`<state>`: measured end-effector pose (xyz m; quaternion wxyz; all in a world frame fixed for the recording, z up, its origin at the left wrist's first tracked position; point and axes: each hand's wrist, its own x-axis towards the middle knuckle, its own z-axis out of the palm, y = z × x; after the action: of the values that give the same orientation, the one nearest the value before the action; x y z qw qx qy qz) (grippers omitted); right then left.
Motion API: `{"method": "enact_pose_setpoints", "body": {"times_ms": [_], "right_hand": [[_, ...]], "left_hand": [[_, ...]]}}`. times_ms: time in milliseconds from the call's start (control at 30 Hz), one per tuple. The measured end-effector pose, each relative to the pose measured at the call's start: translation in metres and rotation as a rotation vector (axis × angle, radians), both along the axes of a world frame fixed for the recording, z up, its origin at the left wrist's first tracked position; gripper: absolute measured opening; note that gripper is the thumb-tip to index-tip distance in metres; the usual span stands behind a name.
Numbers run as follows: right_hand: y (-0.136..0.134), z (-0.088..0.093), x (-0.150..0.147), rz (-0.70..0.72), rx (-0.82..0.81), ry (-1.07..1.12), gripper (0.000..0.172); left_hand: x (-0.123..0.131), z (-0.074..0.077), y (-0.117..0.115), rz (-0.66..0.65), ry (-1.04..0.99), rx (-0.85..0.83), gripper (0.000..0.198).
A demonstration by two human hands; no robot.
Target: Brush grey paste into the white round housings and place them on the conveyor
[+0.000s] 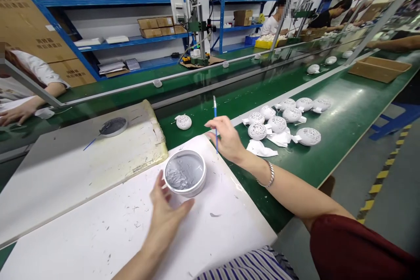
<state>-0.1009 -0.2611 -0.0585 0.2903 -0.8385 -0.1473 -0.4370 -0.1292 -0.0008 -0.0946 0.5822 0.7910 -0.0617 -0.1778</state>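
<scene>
A white bowl of thick grey paste (185, 170) stands on the white board (131, 227) in front of me. My left hand (167, 210) is at its near left side, fingers curved beside the wall and thumb spread apart near the front. Whether the fingertips press on the bowl is hard to tell. Just right of and beyond the bowl, my right hand (228, 140) pinches a thin blue paintbrush (215, 116) upright, its pale tip pointing up. A white openwork egg-shaped piece (183, 122) lies past the bowl on the green surface.
Several white openwork pieces (277, 124) and crumpled white tissue (262, 148) lie to the right. Another board (75, 153) at left carries a second grey-paste bowl (113, 127) with a brush. A cardboard box (379, 69) sits farther right. Co-workers sit at left and far right.
</scene>
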Motion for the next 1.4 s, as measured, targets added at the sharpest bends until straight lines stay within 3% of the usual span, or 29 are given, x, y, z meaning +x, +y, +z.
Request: {"method": "enact_pose_setpoints", "body": {"times_ms": [67, 133, 200, 267, 367, 433, 500, 567, 667, 733, 800, 933, 1067, 1233, 1400], "right_hand": [[-0.017, 0.008, -0.019, -0.033, 0.054, 0.005, 0.025], [-0.030, 0.013, -0.036, -0.028, 0.105, 0.007, 0.032], [-0.037, 0.013, -0.050, -0.020, 0.154, -0.021, 0.035], [-0.039, 0.011, -0.058, -0.006, 0.211, -0.040, 0.036], [-0.037, 0.008, -0.064, 0.006, 0.247, -0.039, 0.038], [-0.037, 0.006, -0.068, 0.000, 0.231, -0.044, 0.040], [-0.039, 0.007, -0.074, -0.015, 0.199, -0.042, 0.041], [-0.042, 0.009, -0.079, -0.049, 0.170, -0.033, 0.043], [-0.048, 0.015, -0.087, -0.116, 0.170, -0.064, 0.042], [-0.049, 0.019, -0.089, -0.140, 0.186, -0.095, 0.040], [-0.047, 0.021, -0.089, -0.136, 0.211, -0.096, 0.037], [-0.031, 0.020, -0.084, -0.033, 0.411, -0.020, 0.028], [-0.006, 0.021, -0.076, 0.128, 0.662, 0.132, 0.021], [0.021, 0.030, -0.070, 0.213, 0.681, 0.192, 0.015], [0.037, 0.033, -0.068, 0.260, 0.561, 0.264, 0.011]], "left_hand": [[0.022, 0.022, 0.019, 0.146, -0.060, 0.123, 0.104], [0.058, 0.049, 0.027, 0.192, -0.192, 0.247, 0.093], [0.101, 0.072, 0.015, 0.082, -0.381, 0.403, 0.079], [0.140, 0.087, -0.015, -0.007, -0.435, 0.441, 0.075], [0.181, 0.085, -0.074, -0.051, -0.428, 0.440, 0.055], [0.196, 0.073, -0.106, -0.044, -0.398, 0.399, 0.038], [0.208, 0.062, -0.126, -0.028, -0.326, 0.340, 0.033], [0.220, 0.057, -0.132, -0.013, -0.215, 0.271, 0.028], [0.234, 0.063, -0.115, -0.007, -0.024, 0.126, 0.017], [0.232, 0.072, -0.087, 0.001, 0.076, -0.029, 0.014], [0.215, 0.077, -0.052, 0.032, 0.117, -0.232, 0.014], [0.148, 0.072, 0.006, 0.161, 0.065, -0.592, 0.028], [0.090, 0.067, 0.031, 0.316, 0.145, -0.894, 0.045], [0.065, 0.070, 0.038, 0.409, 0.275, -0.889, 0.036], [0.058, 0.069, 0.036, 0.371, 0.267, -0.725, 0.055]]}}
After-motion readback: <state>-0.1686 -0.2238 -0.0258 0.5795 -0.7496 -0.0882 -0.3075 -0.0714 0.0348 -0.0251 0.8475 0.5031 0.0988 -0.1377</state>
